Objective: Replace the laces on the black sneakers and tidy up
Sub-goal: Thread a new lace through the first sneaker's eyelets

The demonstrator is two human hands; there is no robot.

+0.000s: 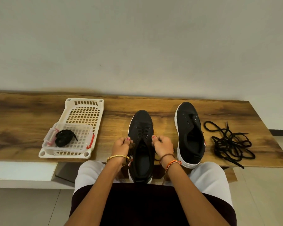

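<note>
Matt black cloth sneakers (189, 136), glossy wood-grain table (23, 121), plastic basket (83, 110).

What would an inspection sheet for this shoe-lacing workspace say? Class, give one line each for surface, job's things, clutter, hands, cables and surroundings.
Surface: wooden bench top, set against a wall.
Job's things: half-laced sneaker at the near edge, heel overhanging toward the lap; unlaced sneaker to its right; loose black laces in a tangle at far right; coiled lace bundle inside a clear box, which sits in a white basket tray.
Clutter: nothing seen.
Hands: left hand and right hand each pinch a lace end beside the laced sneaker's eyelets.
Cables: nothing seen.
Surroundings: plain white wall; tiled floor; low white ledge at left.
</note>
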